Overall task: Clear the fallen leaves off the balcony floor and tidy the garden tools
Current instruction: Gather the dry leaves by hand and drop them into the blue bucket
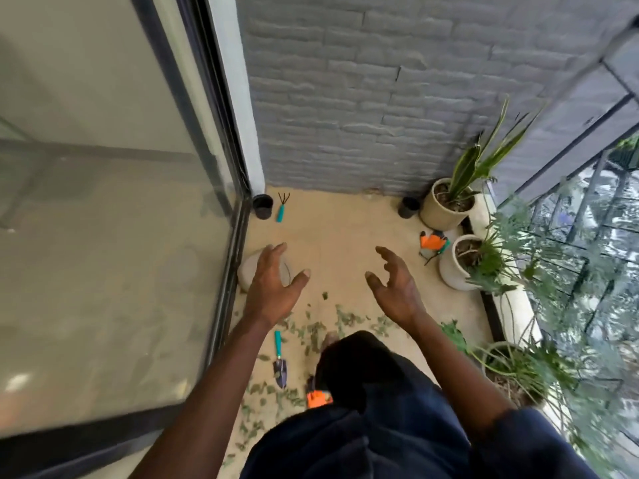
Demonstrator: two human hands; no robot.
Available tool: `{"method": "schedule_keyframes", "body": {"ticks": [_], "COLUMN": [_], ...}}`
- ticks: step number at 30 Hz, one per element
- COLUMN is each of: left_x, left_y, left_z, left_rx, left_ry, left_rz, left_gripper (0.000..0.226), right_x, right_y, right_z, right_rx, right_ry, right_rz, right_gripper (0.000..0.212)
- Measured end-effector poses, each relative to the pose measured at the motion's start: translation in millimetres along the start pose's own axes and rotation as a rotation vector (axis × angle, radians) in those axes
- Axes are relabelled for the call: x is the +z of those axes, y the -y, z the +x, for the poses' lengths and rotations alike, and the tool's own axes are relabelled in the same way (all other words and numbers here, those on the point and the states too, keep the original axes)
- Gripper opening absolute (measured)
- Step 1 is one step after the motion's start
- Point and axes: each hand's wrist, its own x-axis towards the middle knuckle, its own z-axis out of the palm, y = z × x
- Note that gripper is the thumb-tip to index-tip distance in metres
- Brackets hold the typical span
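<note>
Both hands hover above the balcony floor [345,223] and hold nothing: the left hand [273,288] has its fingers straight and thumb out, the right hand [396,288] has its fingers spread and loosely curved. The fallen leaves [314,331] lie scattered on the near floor around the person's legs. A teal-handled trowel [279,357] lies among them at near left, with an orange thing [318,400] just right of it, partly hidden by a trouser leg. At far left a teal-handled hand rake [281,207] lies beside a black pot [262,206]. At right, orange gloves [432,242] lie beside a white pot [453,271]
</note>
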Motion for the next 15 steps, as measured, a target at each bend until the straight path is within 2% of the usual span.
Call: {"method": "schedule_keyframes", "body": {"ticks": [4, 6, 8, 10, 12, 15], "left_x": [15, 29, 44, 59, 72, 84], "left_y": [2, 3, -1, -9, -22, -42], "left_z": [59, 99, 142, 184, 225, 266], "left_rx": [0.004, 0.005, -0.006, -0.025, -0.104, -0.235], "left_ry": [0.096, 0.079, 0.003, -0.097, -0.177, -0.214], "left_rz": [0.038, 0.068, 0.082, 0.109, 0.143, 0.164], "left_gripper": [0.067, 0.062, 0.063, 0.075, 0.081, 0.084], "right_x": [-5, -3, 0, -1, -9, -26], "right_y": [-6, -7, -6, -1, 3, 11], "right_z": [70, 122, 182, 240, 298, 364], "right_rx": [0.010, -0.017, -0.096, -0.210, -0.311, -0.418], "right_ry": [0.054, 0.117, 0.198, 0.281, 0.380, 0.518], "right_rz": [0.020, -0.020, -0.101, -0.164, -0.240, -0.303], "right_gripper": [0.055, 0.057, 0.058, 0.059, 0.058, 0.057]}}
